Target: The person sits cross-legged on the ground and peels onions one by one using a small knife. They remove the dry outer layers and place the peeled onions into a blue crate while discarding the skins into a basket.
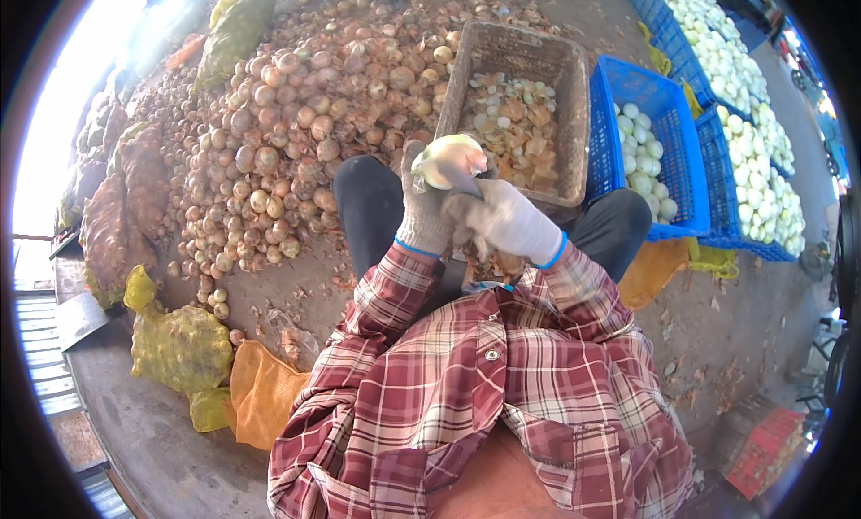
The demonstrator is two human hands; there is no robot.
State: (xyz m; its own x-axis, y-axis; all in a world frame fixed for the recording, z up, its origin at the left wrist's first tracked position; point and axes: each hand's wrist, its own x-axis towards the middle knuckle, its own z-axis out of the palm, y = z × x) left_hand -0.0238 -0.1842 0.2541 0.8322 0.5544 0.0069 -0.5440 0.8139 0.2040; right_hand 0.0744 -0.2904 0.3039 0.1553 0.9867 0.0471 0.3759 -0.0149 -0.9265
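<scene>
My left hand (425, 213), in a knitted work glove, holds a partly peeled onion (447, 161) from below and the side, above my knees. A blurred blade of a knife (461, 180) lies against the onion; my right hand (506, 216), gloved as well, is closed around its handle, which the fingers hide. Beyond the hands stands a dirty plastic crate (577, 135) with onion skins and trimmings (516, 125) in it. To its right is a blue plastic crate (693, 182) partly filled with peeled onions (642, 149).
A large heap of unpeeled onions (282, 135) covers the floor ahead and left. Full mesh sacks (181, 351) lie at the left. More blue crates (713, 135) of peeled onions stand at the right. A red crate (763, 445) is at the lower right.
</scene>
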